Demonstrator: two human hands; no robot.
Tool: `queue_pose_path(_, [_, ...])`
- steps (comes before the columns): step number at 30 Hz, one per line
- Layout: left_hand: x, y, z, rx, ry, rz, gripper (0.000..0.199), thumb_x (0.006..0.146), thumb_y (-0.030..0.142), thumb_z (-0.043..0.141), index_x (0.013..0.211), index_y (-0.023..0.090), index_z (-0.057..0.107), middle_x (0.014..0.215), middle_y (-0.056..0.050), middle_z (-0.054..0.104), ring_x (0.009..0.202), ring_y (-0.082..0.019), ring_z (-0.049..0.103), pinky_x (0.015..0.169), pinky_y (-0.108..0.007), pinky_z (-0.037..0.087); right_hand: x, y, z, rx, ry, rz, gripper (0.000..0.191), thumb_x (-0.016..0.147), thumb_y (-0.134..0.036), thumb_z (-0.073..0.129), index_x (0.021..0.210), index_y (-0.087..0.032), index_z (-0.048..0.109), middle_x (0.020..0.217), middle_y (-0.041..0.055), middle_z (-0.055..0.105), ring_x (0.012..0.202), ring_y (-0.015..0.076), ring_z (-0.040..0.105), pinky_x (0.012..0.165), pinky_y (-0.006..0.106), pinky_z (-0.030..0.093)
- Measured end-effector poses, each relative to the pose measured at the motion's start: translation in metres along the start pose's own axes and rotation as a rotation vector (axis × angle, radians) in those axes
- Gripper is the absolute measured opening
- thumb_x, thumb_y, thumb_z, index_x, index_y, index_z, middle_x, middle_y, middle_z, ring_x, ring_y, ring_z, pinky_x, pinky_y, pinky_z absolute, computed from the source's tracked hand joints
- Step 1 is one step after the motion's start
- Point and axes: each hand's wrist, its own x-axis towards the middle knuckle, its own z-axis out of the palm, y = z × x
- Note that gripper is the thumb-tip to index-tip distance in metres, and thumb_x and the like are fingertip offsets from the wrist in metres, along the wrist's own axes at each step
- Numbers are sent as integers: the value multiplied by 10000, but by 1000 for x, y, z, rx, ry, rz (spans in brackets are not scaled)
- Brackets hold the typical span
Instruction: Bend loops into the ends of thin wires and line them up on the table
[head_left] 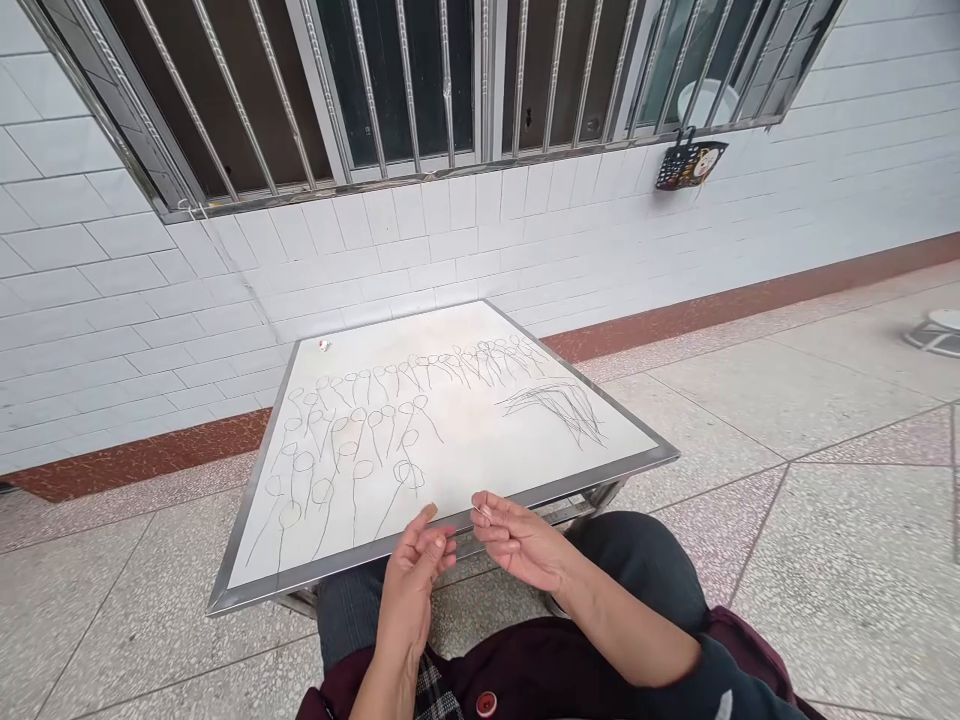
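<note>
Both hands are over the near edge of a white table (465, 455) with a grey metal rim. My left hand (421, 555) has its fingers curled and slightly apart, with a tan covering on one fingertip; I cannot make out anything held in it. My right hand (517, 535) pinches a thin, wire-like piece between thumb and forefinger. Many thin dark wires with looped ends (290, 514) lie in rows over the left and back of the tabletop. A loose bundle of long curved wires (562, 408) rests at the right.
A small red and white item (324, 345) sits at the table's back left corner. Behind stands a white tiled wall (420, 240) with barred windows and a hanging dark patterned bag (686, 165). A round stool (937, 332) is at the far right.
</note>
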Motion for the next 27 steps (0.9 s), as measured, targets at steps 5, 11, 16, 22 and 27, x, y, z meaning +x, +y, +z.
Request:
queue_pose_path(5, [-2,31,15,-227,186,177,425,761,323,710,1166,224,627,1101,-73,678,884,-127,633,803,-263,498,-25,12,9,315,-101,152,253,742,-179,752,894,-163,551,722,-39,424,511,13,313,395,110,188])
queue_pose_path(11, [-7,30,16,-191,268,228,364,732,310,733,1063,167,687,918,-67,720,746,-114,645,722,-259,517,-27,19,9,-124,-159,82,279,826,-397,666,912,-182,510,711,-35,495,550,49,424,482,158,299])
queue_pose_path(16, [-16,30,19,-47,272,230,382,751,318,712,1097,161,677,865,-51,723,713,-112,630,721,-263,513,-27,22,12,-608,-220,-98,356,868,-500,557,1002,-177,490,765,-14,533,666,102,503,651,256,425])
queue_pose_path(22, [-27,27,26,209,234,225,364,782,370,670,1097,190,691,827,-32,719,698,-131,635,751,-296,526,-29,12,19,-944,-104,-284,243,940,-428,448,1032,-205,471,775,-18,546,683,115,507,670,255,399])
queue_pose_path(27, [-27,25,29,202,199,213,364,790,373,662,1098,181,677,873,-46,706,734,-148,648,766,-311,527,-32,9,24,-1071,-61,-280,287,989,-397,293,843,-212,456,573,-63,440,516,101,412,553,222,338])
